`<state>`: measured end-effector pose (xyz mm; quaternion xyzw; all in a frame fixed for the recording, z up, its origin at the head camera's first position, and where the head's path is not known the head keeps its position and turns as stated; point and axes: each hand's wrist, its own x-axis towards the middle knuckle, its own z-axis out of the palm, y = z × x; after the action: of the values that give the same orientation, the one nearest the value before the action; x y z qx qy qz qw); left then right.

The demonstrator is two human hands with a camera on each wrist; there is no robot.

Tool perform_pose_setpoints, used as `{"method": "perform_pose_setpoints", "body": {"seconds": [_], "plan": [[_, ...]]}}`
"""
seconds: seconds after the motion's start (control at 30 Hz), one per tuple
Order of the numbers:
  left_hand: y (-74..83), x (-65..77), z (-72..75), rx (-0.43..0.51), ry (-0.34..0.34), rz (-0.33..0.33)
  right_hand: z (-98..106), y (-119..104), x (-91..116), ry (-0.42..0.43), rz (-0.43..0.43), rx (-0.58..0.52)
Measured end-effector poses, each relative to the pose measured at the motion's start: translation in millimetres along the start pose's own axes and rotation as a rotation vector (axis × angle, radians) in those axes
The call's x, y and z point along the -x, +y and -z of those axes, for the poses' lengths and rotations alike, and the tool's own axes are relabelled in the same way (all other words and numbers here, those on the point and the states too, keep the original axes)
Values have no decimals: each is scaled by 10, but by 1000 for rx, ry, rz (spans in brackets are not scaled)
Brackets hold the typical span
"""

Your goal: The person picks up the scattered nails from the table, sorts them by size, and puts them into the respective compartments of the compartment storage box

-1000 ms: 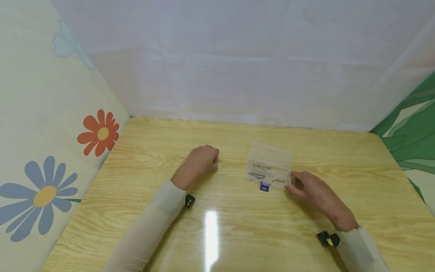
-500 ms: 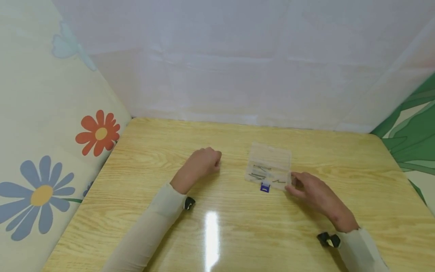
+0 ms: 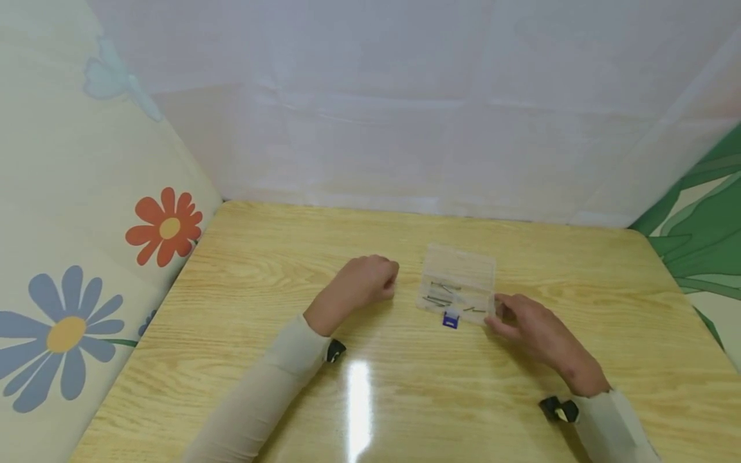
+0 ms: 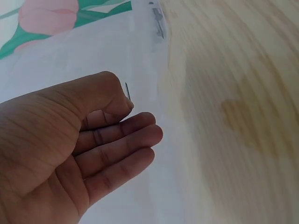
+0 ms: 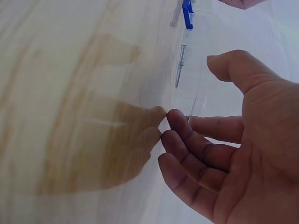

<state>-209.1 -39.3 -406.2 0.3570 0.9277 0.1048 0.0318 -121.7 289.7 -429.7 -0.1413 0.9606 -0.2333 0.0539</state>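
Note:
A clear plastic box [image 3: 460,263] with a blue latch [image 3: 450,319] on its front side lies on the table. Several thin metal nails [image 3: 438,300] lie inside it, in separate groups. To the left of the box and apart from it, my left hand [image 3: 361,283] pinches a nail [image 4: 127,90] between thumb and forefinger; its tip sticks out past the thumb in the left wrist view. My right hand [image 3: 535,325] rests at the box's right side, fingers loosely bent and touching the side near the front corner. Its thumb stands apart from the fingers in the right wrist view.
The wooden table [image 3: 278,238] has a bright light reflection near its front. A pale cloth wall [image 3: 370,141] rises behind it, with flower-printed panels [image 3: 52,212] on the left and green leaf prints [image 3: 706,218] on the right.
My left hand has moved to the right, closer to the box, still pinching the nail. The right hand and the box stay in place.

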Motion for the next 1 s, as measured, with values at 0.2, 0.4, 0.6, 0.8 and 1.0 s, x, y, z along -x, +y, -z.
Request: {"method": "perform_pose_setpoints", "body": {"seconds": [0.2,0.4,0.6,0.8,1.0], "plan": [[113,-56,27,2,29,-68,2,4,-1,11,8,2],[244,-145,13,-31,24,-111,-2,10,-3,8,8,1],[443,-254,-19,-37,-37,-137,-1,7,1,2,0,0],[590,-350,-116,-59,-66,-164,6,7,4,12,14,-18],[664,-429,-170,-82,-59,-181,6,-12,-11,22,48,-38]]}}
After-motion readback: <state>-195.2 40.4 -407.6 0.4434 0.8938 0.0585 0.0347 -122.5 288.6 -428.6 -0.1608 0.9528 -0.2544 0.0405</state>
